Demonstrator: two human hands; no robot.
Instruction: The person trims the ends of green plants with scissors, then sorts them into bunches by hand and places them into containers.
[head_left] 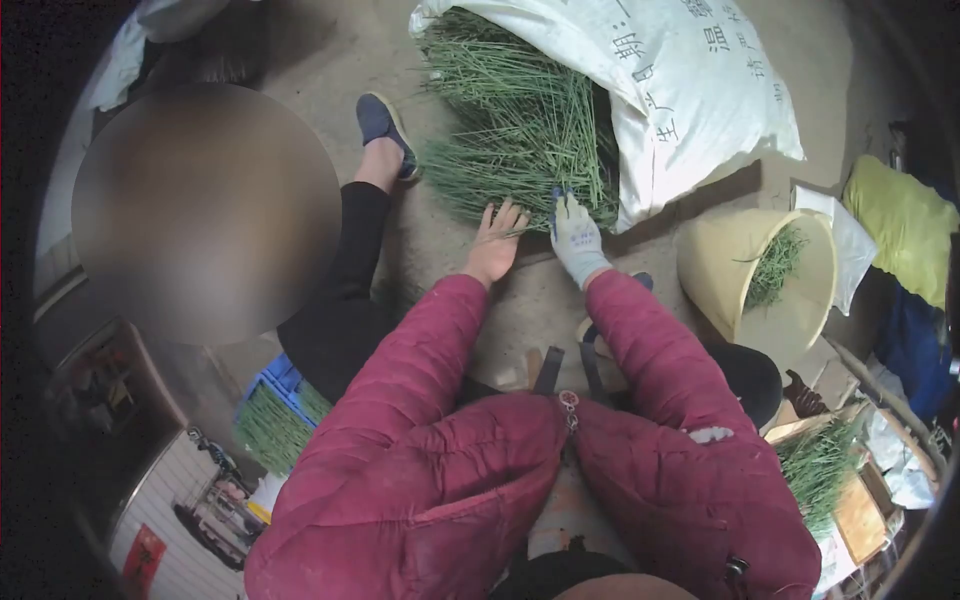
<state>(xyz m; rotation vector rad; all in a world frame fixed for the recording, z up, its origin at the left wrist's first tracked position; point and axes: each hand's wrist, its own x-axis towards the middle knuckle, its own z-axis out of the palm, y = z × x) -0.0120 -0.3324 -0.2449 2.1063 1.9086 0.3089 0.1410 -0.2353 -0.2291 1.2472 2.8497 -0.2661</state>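
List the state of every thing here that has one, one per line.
White sack: lying on its side, mouth open, green stalks spilling out.
Green stalks: heaped loose on the ground.
Yellow bucket: tipped, some stalks inside.
Left hand: bare, fingers spread on stalks.
Right hand: gloved, touching stalks.

The stalks (520, 130) look thin, fibrous and matt green. The sack (700, 80) over them is woven white plastic with a slight sheen and printed characters. The bucket (720, 270) is smooth, pale yellow plastic. The right hand (578, 238) wears a knit glove; the left hand (495, 243) is bare. Both sleeves (420, 370) are quilted cloth, matt. The floor (530, 310) looks rough and dusty.
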